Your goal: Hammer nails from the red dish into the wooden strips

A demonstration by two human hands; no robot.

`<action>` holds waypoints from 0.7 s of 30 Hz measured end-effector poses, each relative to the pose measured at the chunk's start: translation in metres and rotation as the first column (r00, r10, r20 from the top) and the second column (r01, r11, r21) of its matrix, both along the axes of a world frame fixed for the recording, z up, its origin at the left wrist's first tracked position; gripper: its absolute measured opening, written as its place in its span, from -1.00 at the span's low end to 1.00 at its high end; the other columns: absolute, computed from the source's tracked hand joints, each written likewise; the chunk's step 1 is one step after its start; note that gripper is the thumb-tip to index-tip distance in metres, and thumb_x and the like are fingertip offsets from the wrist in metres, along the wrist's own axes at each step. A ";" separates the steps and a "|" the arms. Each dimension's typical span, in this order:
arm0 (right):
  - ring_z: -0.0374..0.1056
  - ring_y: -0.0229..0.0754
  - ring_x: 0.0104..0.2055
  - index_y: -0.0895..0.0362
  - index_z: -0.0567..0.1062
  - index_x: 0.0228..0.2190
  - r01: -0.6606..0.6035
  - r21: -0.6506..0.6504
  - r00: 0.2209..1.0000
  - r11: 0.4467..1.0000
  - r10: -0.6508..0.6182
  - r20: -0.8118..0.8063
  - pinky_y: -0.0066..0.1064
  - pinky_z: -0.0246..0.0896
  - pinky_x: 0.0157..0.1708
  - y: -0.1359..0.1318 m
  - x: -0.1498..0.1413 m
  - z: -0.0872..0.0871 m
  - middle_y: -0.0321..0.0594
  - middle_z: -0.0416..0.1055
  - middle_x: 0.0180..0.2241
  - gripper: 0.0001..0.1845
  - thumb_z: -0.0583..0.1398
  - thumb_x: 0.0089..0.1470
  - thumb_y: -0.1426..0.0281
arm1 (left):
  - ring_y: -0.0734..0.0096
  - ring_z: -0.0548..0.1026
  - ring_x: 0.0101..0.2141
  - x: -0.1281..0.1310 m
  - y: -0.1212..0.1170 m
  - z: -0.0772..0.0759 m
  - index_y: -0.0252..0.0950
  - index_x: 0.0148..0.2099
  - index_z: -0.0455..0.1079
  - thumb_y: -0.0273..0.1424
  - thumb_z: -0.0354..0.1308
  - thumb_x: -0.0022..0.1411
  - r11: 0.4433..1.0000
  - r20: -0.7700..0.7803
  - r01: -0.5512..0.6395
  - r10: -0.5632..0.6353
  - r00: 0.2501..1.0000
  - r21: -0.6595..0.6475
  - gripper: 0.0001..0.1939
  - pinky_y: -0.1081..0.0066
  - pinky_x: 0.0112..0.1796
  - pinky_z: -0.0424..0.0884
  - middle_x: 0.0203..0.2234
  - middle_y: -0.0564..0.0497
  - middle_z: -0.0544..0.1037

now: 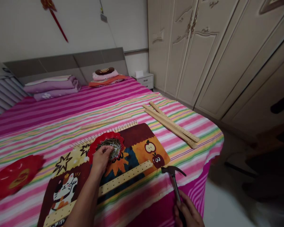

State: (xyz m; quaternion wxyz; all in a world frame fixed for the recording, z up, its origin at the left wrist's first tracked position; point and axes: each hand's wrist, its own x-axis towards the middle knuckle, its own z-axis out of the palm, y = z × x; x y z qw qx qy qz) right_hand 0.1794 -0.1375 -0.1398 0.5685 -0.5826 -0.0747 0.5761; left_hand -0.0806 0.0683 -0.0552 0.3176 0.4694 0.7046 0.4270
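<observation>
My left hand [100, 159] reaches into a red dish [92, 148] heaped with small metal nails [111, 146]; its fingers are curled in the pile, and what they pinch is hidden. My right hand [188, 213] is wrapped round the handle of a claw hammer [173, 175], whose head rests at the bed's near edge. A pale wooden strip with a row of holes [123, 179] lies across a colourful cartoon mat [137, 148] in front of me. Another strip with nails standing in it [123, 126] lies at the mat's far edge.
Two more wooden strips [172, 126] lie on the striped bedspread to the right. A second red dish [13, 178] sits at the left. Folded bedding [52, 86] and a pillow stack [105, 77] are at the headboard. Wardrobe doors [203, 47] stand on the right.
</observation>
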 end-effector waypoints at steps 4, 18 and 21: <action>0.09 -0.36 -0.76 0.04 0.27 -0.06 0.001 0.028 1.000 1.000 -0.001 0.006 -0.62 -0.15 -0.85 0.000 -0.001 0.000 -0.44 0.31 -0.66 -0.31 0.30 -0.21 0.05 | 0.59 0.33 -0.60 0.014 -0.012 0.015 -0.34 -0.33 0.42 -0.19 0.32 -0.33 0.999 0.357 0.048 -0.039 0.933 -0.017 -0.53 0.54 -0.54 0.25 -0.60 0.10 0.46; 0.08 -0.38 -0.75 0.07 0.20 -0.07 -0.056 0.110 0.998 0.992 0.060 -0.036 -0.61 -0.04 -0.85 0.000 0.002 0.002 -0.48 0.29 -0.63 -0.39 0.26 -0.09 0.11 | 0.49 0.38 -0.52 0.091 -0.048 -0.011 -0.28 -0.44 0.42 -0.09 0.26 -0.27 0.943 0.237 0.316 -0.285 0.929 -0.105 -0.61 0.48 -0.45 0.27 -0.60 0.11 0.46; 0.07 -0.38 -0.76 0.07 0.20 -0.07 -0.056 0.104 0.998 0.993 0.060 -0.034 -0.60 -0.03 -0.86 0.001 0.002 0.001 -0.49 0.29 -0.63 -0.38 0.27 -0.10 0.10 | 0.52 0.36 -0.54 0.097 -0.048 -0.021 -0.27 -0.45 0.39 -0.11 0.25 -0.23 0.950 0.211 0.305 -0.285 0.935 -0.068 -0.65 0.50 -0.48 0.26 -0.60 0.12 0.45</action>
